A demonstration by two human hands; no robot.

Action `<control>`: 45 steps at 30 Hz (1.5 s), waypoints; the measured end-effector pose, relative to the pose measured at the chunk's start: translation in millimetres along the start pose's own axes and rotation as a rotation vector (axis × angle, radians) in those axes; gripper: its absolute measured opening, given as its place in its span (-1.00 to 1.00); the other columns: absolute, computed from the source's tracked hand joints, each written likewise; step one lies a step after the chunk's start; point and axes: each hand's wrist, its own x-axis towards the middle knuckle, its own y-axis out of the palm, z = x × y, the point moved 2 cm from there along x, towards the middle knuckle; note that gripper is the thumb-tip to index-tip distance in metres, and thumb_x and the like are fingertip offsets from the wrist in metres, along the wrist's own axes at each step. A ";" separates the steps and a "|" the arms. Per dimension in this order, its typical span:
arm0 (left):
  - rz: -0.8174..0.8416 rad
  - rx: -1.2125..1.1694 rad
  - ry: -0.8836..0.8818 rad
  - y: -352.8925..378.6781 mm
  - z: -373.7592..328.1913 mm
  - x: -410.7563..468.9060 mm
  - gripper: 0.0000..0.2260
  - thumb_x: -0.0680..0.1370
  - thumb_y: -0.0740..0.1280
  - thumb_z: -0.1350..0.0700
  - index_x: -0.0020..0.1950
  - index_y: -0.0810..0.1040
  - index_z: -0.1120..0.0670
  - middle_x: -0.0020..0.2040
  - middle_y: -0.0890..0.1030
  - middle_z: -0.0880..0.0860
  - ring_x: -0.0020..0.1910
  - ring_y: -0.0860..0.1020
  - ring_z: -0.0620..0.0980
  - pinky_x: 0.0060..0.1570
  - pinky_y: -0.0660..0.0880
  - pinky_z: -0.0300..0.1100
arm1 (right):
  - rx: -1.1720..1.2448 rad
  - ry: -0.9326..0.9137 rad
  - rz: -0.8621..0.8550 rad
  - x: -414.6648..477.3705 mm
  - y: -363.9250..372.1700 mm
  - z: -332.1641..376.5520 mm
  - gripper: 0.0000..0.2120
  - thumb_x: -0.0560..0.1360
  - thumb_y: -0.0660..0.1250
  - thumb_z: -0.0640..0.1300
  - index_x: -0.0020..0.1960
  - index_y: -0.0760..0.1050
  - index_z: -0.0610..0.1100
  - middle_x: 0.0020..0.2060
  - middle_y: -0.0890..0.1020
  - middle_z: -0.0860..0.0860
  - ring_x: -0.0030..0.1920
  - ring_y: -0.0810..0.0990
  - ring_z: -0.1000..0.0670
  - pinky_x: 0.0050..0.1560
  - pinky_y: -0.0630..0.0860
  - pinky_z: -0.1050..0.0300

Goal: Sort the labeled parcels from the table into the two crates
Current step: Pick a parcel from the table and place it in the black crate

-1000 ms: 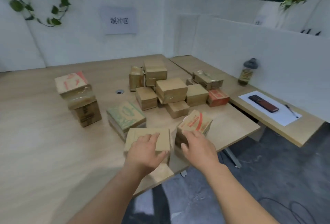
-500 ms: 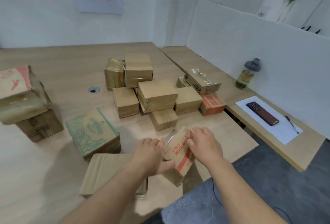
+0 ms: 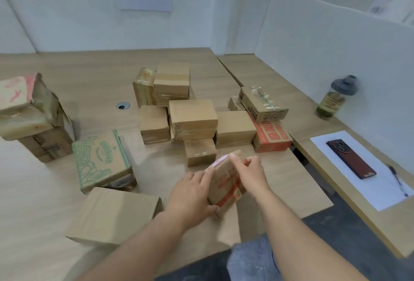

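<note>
Red-striped parcel is being gripped, tilted, at the near edge of the table, with the left hand curled round its side and the right hand pinching its top. Being loosely held, it could slip floorward.

I see bright, even, cool-toned light with no single source in view. Shadows on the table are soft and faint, darkest just beside the boxes. A taped box at the rear gives mild glare. The wide lens bows the table's edges. The held parcel, left hand and right hand look slightly smeared.
</note>
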 end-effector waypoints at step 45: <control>-0.727 -1.060 -0.612 -30.4 3.6 -117.9 -0.52 0.48 0.25 -0.01 0.42 0.36 -0.16 0.19 0.61 -0.15 0.22 0.54 -0.12 0.32 0.40 0.07 | 0.309 -0.576 0.944 -24.1 28.1 39.2 -0.15 0.20 0.48 -0.09 0.42 0.26 0.24 0.20 0.61 -0.02 0.26 0.52 -0.02 0.06 0.55 0.22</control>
